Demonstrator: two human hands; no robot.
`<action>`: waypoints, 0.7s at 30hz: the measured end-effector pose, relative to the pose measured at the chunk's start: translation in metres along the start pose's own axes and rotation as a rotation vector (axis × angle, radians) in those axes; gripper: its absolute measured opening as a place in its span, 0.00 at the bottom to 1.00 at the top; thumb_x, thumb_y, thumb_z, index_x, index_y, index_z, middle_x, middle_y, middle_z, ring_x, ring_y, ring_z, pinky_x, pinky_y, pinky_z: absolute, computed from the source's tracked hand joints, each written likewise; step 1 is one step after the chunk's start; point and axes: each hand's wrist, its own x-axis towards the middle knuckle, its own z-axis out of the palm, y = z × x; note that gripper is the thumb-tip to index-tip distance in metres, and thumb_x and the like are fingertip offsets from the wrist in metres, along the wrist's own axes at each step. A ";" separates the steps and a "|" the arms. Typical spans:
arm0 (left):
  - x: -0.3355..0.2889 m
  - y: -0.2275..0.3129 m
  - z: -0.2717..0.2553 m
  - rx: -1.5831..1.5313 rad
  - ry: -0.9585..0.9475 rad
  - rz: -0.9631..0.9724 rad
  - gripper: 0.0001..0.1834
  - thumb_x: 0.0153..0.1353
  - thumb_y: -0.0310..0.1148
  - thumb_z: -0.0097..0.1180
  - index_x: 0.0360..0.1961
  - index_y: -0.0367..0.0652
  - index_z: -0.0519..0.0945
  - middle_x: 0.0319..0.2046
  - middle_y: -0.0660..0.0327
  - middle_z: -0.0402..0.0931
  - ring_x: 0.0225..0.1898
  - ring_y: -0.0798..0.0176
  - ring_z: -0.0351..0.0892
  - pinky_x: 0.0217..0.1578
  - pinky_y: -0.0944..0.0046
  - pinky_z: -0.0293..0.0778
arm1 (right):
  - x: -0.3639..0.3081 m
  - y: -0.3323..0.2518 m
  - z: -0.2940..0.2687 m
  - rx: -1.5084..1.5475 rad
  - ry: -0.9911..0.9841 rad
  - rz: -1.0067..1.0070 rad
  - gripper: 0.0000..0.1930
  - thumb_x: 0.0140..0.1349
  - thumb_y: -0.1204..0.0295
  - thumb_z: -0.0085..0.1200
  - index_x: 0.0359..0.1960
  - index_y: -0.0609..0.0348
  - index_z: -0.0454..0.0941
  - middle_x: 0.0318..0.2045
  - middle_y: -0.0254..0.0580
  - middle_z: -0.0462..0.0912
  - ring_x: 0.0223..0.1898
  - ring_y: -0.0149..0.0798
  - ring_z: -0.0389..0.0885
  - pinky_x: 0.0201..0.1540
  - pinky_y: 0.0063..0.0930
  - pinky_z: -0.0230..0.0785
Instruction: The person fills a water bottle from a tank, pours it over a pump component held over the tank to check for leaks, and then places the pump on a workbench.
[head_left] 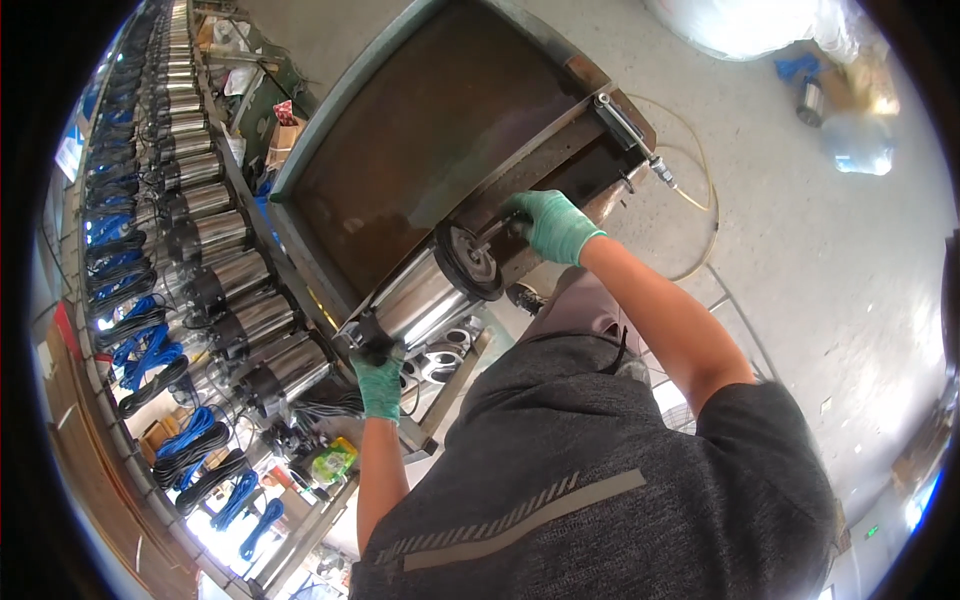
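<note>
A shiny steel pump cylinder [415,303] with a black round end lies tilted across the near edge of a metal tank [292,165]. My left hand [380,385], in a green glove with dark fingertips, is closed on the cylinder's lower left end. At the other end, my right hand [560,228], gloved the same way, has its fingers curled beside the black end cap [468,262]. A short rod [490,235] sticks out from that cap toward these fingers. What the right fingers hold is mostly hidden by the glove.
Brownish liquid seems to fill the tank. An air blow gun [622,122] with a pale hose [712,195] rests on its right rim. Along the left runs a long row of steel pumps [215,232] with black and blue coiled cables [150,330]. Metal flanges [440,365] sit below the cylinder.
</note>
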 end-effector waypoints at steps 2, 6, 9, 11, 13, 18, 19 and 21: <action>-0.004 0.009 0.009 -0.026 0.000 0.008 0.36 0.51 0.23 0.76 0.55 0.43 0.65 0.49 0.60 0.75 0.49 0.65 0.75 0.53 0.64 0.74 | 0.002 -0.007 -0.007 -0.008 -0.045 0.057 0.16 0.64 0.79 0.55 0.54 0.59 0.80 0.41 0.52 0.86 0.41 0.47 0.85 0.46 0.37 0.78; -0.010 0.017 0.012 -0.017 0.017 0.040 0.38 0.51 0.24 0.77 0.57 0.42 0.64 0.50 0.59 0.75 0.49 0.64 0.75 0.54 0.64 0.74 | 0.006 -0.010 -0.009 -0.049 -0.086 0.011 0.15 0.65 0.77 0.55 0.53 0.61 0.80 0.36 0.50 0.87 0.33 0.43 0.84 0.41 0.35 0.78; -0.020 0.053 0.032 -0.034 -0.044 -0.053 0.38 0.51 0.25 0.77 0.58 0.41 0.64 0.50 0.59 0.75 0.49 0.64 0.76 0.55 0.65 0.74 | 0.008 -0.007 -0.019 -0.063 -0.167 0.091 0.15 0.65 0.73 0.53 0.53 0.58 0.80 0.39 0.54 0.86 0.42 0.54 0.85 0.47 0.40 0.77; -0.013 0.032 0.019 -0.012 -0.012 0.004 0.39 0.51 0.26 0.77 0.58 0.41 0.64 0.51 0.58 0.75 0.49 0.64 0.75 0.55 0.65 0.74 | 0.011 -0.010 -0.020 0.024 -0.226 0.124 0.15 0.67 0.72 0.52 0.53 0.59 0.80 0.38 0.53 0.86 0.41 0.53 0.85 0.46 0.40 0.78; -0.010 0.019 0.013 0.011 0.007 0.060 0.39 0.50 0.26 0.78 0.58 0.40 0.64 0.51 0.58 0.75 0.49 0.64 0.75 0.55 0.64 0.74 | 0.013 -0.008 -0.018 0.109 -0.277 0.168 0.14 0.69 0.71 0.51 0.53 0.60 0.80 0.38 0.53 0.86 0.40 0.52 0.86 0.45 0.40 0.78; -0.005 0.011 0.012 -0.036 0.011 0.067 0.38 0.50 0.26 0.78 0.57 0.39 0.64 0.50 0.59 0.75 0.49 0.64 0.74 0.54 0.64 0.74 | 0.026 0.027 0.011 -0.180 -0.127 0.024 0.21 0.77 0.59 0.41 0.52 0.65 0.79 0.37 0.58 0.86 0.38 0.54 0.87 0.43 0.45 0.78; -0.004 0.009 0.011 -0.039 0.013 0.067 0.38 0.50 0.26 0.78 0.57 0.39 0.64 0.50 0.59 0.75 0.49 0.64 0.74 0.54 0.64 0.74 | 0.028 0.023 0.011 -0.183 -0.129 0.022 0.21 0.77 0.59 0.41 0.52 0.65 0.79 0.37 0.58 0.86 0.38 0.54 0.87 0.43 0.45 0.78; -0.004 0.003 0.009 -0.012 0.003 0.102 0.37 0.51 0.25 0.77 0.56 0.38 0.64 0.49 0.59 0.74 0.47 0.64 0.74 0.53 0.65 0.73 | 0.031 0.016 0.012 -0.246 -0.243 0.125 0.25 0.77 0.56 0.38 0.51 0.67 0.79 0.40 0.62 0.85 0.38 0.56 0.86 0.44 0.46 0.78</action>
